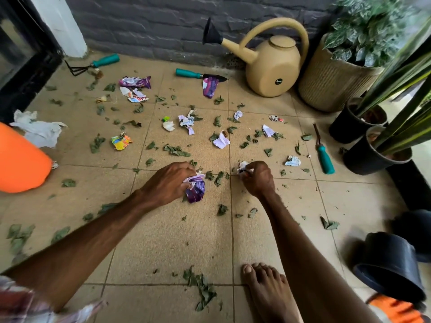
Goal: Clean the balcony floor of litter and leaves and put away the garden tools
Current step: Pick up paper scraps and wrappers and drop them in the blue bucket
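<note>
Under left hand (168, 180), purple wrapper (197, 190) (half hidden)

The left hand (168, 180) grips a crumpled purple wrapper (196, 188) at floor (163, 241) level. The right hand (257, 178) pinches a white scrap (242, 164) on the floor. Leaves (176, 150) and paper litter (221, 141) lie scattered across the tiles. 3 teal-handled tools lie well apart: rake (93, 64) at far left, trowel (200, 75) near the watering can (272, 64), weeder (323, 152) beside 2 black pots (363, 159). An orange container (21, 159) sits at the left edge. 1 bare foot (265, 290) rests at bottom.

Beige tiles (177, 241), green leaves (176, 150), purple wrapper (196, 188) — teal-handled trowel (200, 75), tan watering can (272, 64), orange bucket (21, 159).
</note>
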